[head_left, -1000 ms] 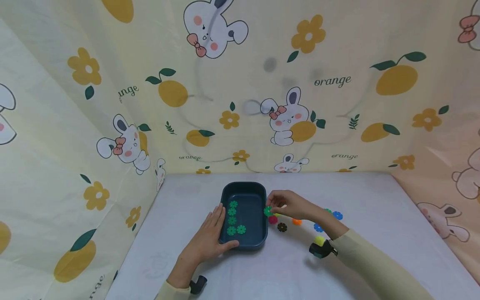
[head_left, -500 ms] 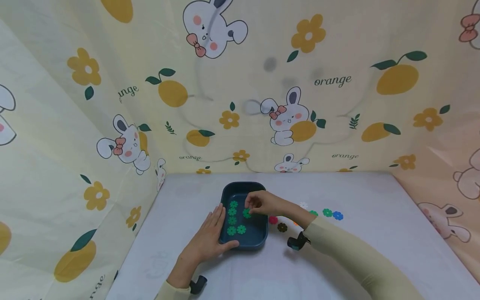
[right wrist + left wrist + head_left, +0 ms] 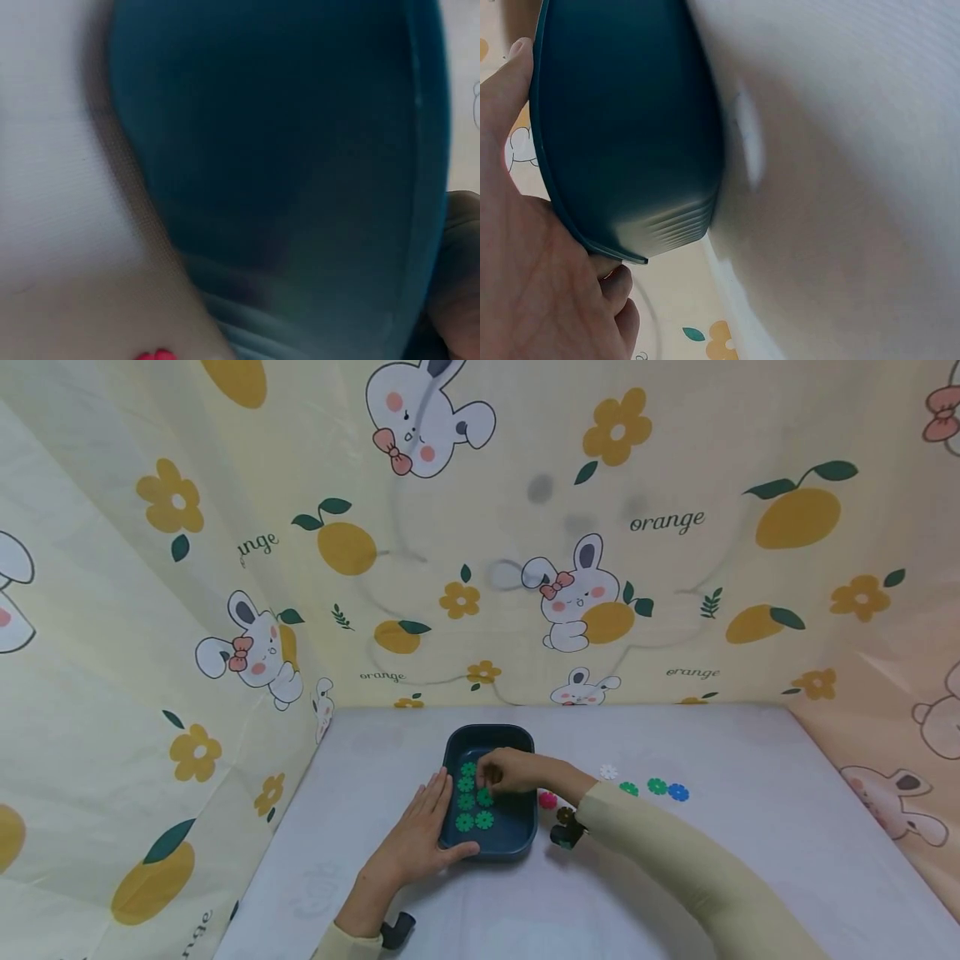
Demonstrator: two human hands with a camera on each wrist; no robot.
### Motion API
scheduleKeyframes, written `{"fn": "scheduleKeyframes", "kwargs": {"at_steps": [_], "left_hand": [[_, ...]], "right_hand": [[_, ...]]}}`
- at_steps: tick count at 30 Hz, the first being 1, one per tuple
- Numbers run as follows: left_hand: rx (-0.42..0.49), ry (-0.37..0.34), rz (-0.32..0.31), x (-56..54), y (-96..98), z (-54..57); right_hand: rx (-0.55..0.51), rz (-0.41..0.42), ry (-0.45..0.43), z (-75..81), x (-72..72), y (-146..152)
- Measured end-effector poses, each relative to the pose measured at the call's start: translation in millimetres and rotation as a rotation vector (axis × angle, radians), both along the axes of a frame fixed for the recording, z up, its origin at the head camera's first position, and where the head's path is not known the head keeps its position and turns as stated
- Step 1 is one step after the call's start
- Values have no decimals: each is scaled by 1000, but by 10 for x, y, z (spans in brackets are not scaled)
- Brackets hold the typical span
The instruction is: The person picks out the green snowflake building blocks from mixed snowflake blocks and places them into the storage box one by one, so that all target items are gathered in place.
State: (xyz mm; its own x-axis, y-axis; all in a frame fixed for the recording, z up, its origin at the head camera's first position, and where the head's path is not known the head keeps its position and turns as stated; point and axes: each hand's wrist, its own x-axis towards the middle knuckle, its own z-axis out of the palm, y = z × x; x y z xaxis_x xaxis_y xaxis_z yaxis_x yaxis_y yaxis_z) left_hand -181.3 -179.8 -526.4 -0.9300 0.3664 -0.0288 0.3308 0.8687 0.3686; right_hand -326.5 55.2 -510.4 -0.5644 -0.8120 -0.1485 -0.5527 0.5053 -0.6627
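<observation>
In the head view, a dark blue tray (image 3: 512,827) stands on the table with several green flower-shaped discs (image 3: 466,802) lined up in its left part. My left hand (image 3: 416,831) rests against it, straight fingers along the left side and thumb over the near rim. The left wrist view has the tray's outer wall (image 3: 630,112) beside that hand. My right hand (image 3: 513,771) reaches over the right rim, thumb and fingertips pinching a green flower-shaped disc (image 3: 485,797) low in the tray. Only part of the right hand shows past the rim in the right wrist view.
Right of the tray lie a red disc (image 3: 548,800), a brown disc (image 3: 566,815) partly behind the wrist camera, a white disc (image 3: 608,772), two green discs (image 3: 657,786) and a blue disc (image 3: 678,792). A patterned curtain (image 3: 450,527) stands behind the table.
My right hand has carried the green disc leftward from beside the tray, over its right rim, and down to the row of green discs. The left hand has stayed in place.
</observation>
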Motion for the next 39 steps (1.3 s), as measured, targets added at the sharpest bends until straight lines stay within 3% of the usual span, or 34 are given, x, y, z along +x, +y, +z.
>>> {"fn": "scheduleKeyframes", "kwargs": {"at_steps": [15,24,34,39], "left_hand": [[-5,-8,7,2,3,16],[-11,-16,12,-5,4,-5],[-12,-21,23,1,34,7],[-21,-18,28,3,26,4]], "right_hand": [[87,-5,34,-20,0,-89],[21,-6,60,24,19,-32],[-142,-79,49,331,87,499],[-159,-142,57,359,120,929]]}}
